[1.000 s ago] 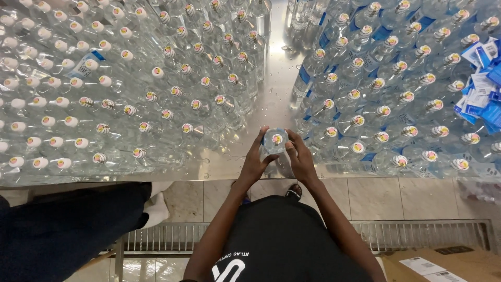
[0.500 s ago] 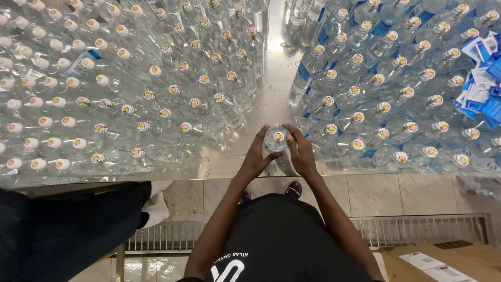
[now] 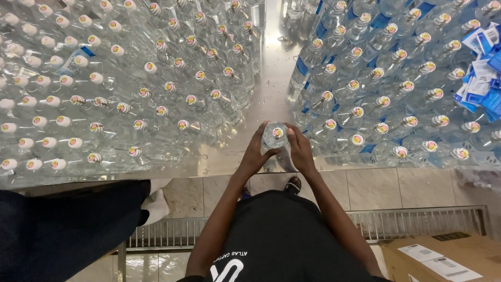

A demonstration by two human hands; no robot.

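Observation:
Both my hands hold one clear plastic bottle upright at the front edge of a shiny steel table. My left hand wraps its left side, with the thumb toward the cap. My right hand wraps its right side. The bottle has a pale cap with a coloured seal. It stands in the gap between two big groups of bottles.
Several capped clear bottles crowd the table's left half; several blue-labelled bottles fill the right. Loose blue-and-white labels lie far right. Another person's dark trouser leg and white shoe stand at left. A cardboard box sits on the floor lower right, by a floor grate.
My hands stay on the same bottle; the fingers have shifted slightly around it. The view has tilted a little.

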